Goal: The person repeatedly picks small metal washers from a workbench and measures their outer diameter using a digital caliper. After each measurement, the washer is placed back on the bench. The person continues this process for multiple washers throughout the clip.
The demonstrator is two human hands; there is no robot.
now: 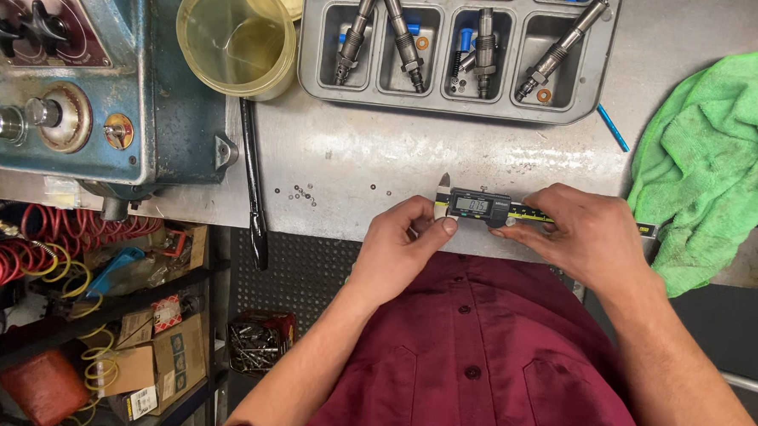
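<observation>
Holding a digital caliper point(480, 206) level just above the front edge of a steel bench point(356, 152), a person in a dark red shirt point(475, 362) looks down at it. The left hand point(399, 248) pinches the jaw end between thumb and forefinger; whatever small part may sit between the jaws is hidden by the fingers. The right hand point(582, 235) curls around the beam, thumb pressed by the slider under the lit display. Both hands are closed on the tool, so a measurement appears to be under way, with the slider seemingly drawn nearly shut; whether the reading has settled cannot be told. Beyond the caliper, tiny loose washers or shims point(303, 193) lie scattered on the bench, apart from the hands. Farther back sits a grey compartment tray point(310, 74) holding several long metal injectors point(484, 51), one or two to a compartment, with small copper rings and blue caps beside them; these look untouched for now, which suggests more checking remains. Left of the tray stands a yellowish plastic tub point(238, 36), beside a blue machine point(69, 80). A black rod point(252, 182) lies along the bench near it. A green cloth point(714, 159) is bunched at the right, close to the right hand.
</observation>
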